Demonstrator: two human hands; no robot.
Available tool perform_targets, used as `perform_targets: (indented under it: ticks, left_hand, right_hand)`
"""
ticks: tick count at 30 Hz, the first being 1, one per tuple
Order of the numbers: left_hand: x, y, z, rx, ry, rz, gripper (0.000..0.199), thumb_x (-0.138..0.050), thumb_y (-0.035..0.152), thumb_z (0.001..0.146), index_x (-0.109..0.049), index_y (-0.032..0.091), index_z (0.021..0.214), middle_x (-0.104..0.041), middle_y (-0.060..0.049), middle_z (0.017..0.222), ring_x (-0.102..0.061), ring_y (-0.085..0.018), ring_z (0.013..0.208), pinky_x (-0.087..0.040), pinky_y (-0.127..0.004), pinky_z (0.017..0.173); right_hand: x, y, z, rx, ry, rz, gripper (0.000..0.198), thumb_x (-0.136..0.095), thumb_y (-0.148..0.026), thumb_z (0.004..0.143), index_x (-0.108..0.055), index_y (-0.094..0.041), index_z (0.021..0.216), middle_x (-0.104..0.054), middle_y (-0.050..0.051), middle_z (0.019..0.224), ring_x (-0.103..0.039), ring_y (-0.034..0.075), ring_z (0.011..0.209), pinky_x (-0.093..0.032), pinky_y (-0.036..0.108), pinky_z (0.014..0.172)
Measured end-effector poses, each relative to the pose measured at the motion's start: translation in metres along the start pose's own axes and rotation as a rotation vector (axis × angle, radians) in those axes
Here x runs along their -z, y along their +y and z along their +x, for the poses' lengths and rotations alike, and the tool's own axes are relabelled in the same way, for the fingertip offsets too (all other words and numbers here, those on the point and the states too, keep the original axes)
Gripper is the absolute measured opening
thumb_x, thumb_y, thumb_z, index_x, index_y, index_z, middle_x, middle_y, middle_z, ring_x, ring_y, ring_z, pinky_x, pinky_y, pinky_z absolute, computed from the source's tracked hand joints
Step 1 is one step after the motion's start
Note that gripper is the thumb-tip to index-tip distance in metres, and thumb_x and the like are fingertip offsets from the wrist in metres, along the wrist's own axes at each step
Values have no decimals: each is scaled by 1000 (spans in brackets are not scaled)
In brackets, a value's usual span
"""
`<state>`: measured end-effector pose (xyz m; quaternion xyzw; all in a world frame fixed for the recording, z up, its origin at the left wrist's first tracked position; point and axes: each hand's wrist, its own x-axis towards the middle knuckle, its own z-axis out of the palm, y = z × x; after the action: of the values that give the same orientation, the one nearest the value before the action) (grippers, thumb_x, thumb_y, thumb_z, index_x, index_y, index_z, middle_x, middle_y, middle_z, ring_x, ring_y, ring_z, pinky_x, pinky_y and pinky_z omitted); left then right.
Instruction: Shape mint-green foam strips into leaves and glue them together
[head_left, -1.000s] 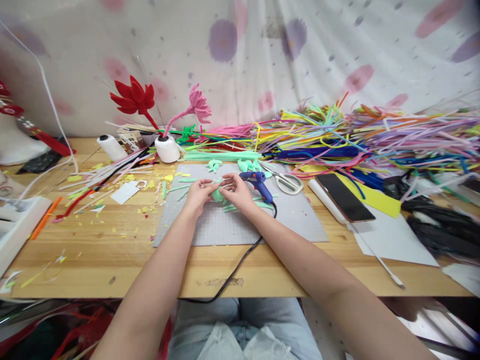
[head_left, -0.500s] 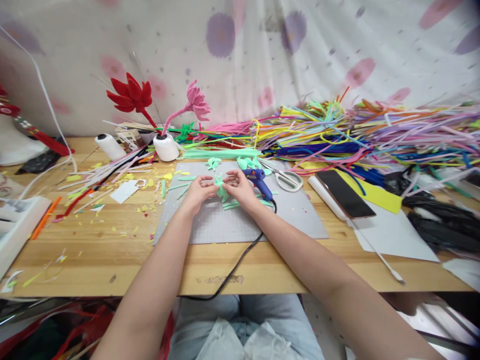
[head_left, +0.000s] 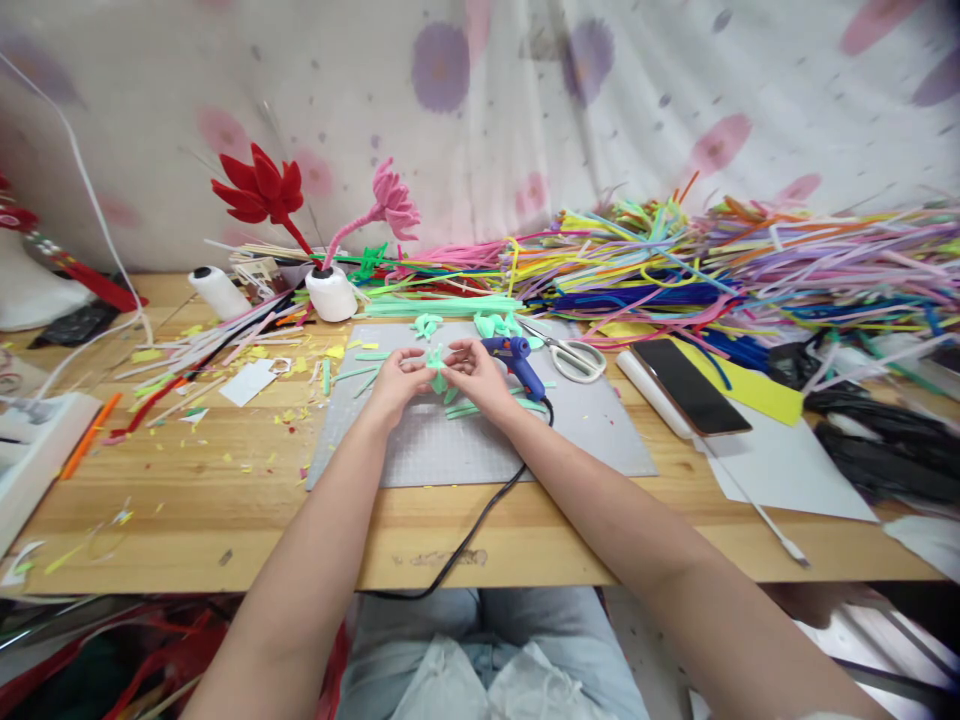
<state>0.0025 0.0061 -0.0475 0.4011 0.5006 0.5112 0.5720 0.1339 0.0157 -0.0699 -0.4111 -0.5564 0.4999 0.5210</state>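
Between my two hands is a mint-green pipe-cleaner piece with several short prongs sticking up. My left hand pinches its left side, and my right hand pinches the right side; fingers cover part of it. Both hands are over a grey cutting mat. A blue glue gun lies just right of my right hand. Cut mint-green pipe-cleaner lengths lie under and beside the hands. Behind them on the mat are two mint-green shaped bundles, a smaller one and a larger one.
White-handled scissors lie right of the glue gun. A phone rests farther right. Pipe cleaners are heaped along the back. A red flower and a pink flower stand in a white spool. A black cord crosses the front edge.
The mint-green piece has turned slightly between my fingers, its prongs now pointing more upward. Both hands stay in nearly the same place.
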Motion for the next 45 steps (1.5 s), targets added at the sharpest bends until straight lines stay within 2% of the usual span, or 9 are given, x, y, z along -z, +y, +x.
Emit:
perform_targets:
  ticks: [10, 18, 27, 35, 45]
  left_hand:
    - [2, -2, 1, -31, -46, -3, 53, -69, 14, 47, -43, 16, 94, -58, 1, 69, -58, -12, 59, -45, -27, 61]
    - [-1, -3, 0, -56, -9, 26, 53, -66, 13, 46, -42, 17, 93, -57, 3, 68, -55, -10, 55, -42, -25, 58]
    - [-3, -5, 1, -95, 4, 40, 53, -64, 12, 46, -43, 18, 94, -57, 4, 69, -52, -8, 54, -40, -21, 55]
    - [-2, -1, 1, -80, 9, 15, 52, -67, 17, 46, -43, 17, 92, -56, 4, 66, -54, -10, 55, -41, -24, 58]
    - [-3, -2, 0, -94, 8, 17, 51, -66, 17, 47, -43, 17, 93, -56, 5, 64, -52, -8, 52, -40, -23, 56]
  right_hand:
    - [0, 4, 1, 27, 9, -32, 38, -62, -21, 57, -42, -19, 89, -51, -1, 79, -53, 9, 68, -47, 26, 65]
    - [-1, 5, 2, 44, 8, -45, 38, -61, -21, 57, -41, -20, 90, -51, -1, 79, -53, 9, 68, -48, 26, 64]
    - [-3, 6, 1, 55, 1, -53, 37, -60, -21, 58, -42, -20, 90, -51, 0, 81, -52, 9, 69, -48, 24, 59]
    - [-4, 2, 2, 2, -9, 28, 37, -60, -26, 58, -40, -20, 88, -50, -2, 78, -52, 9, 66, -49, 22, 51]
    - [-6, 3, 2, 19, 19, -19, 34, -60, -25, 58, -41, -20, 86, -50, -2, 77, -52, 9, 65, -48, 22, 52]
